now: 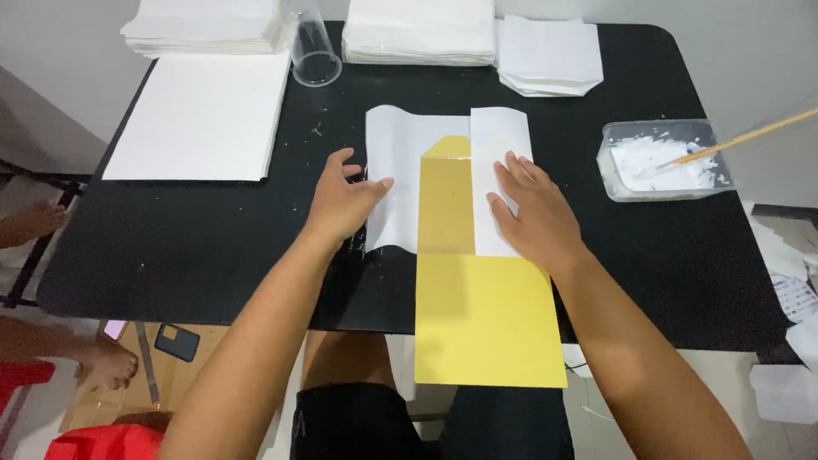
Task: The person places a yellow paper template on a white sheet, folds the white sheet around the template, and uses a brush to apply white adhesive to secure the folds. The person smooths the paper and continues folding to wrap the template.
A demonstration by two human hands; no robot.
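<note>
Yellow sheet (487, 319) btm. overhanging table (213, 247)

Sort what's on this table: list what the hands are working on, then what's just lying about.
In hand:
left hand on white sheet
right hand on folded white flap
yellow paper

Lying about:
paste tub with stick
clear cup
paper stacks
white board

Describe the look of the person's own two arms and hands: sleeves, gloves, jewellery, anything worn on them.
Both arms are bare from the picture's lower edge to the fingertips; no sleeve shows. The left hand and the right hand wear no gloves, and no ring, watch or bracelet is visible. Fingernails look short and unpainted. Lower down, black shorts show.
</note>
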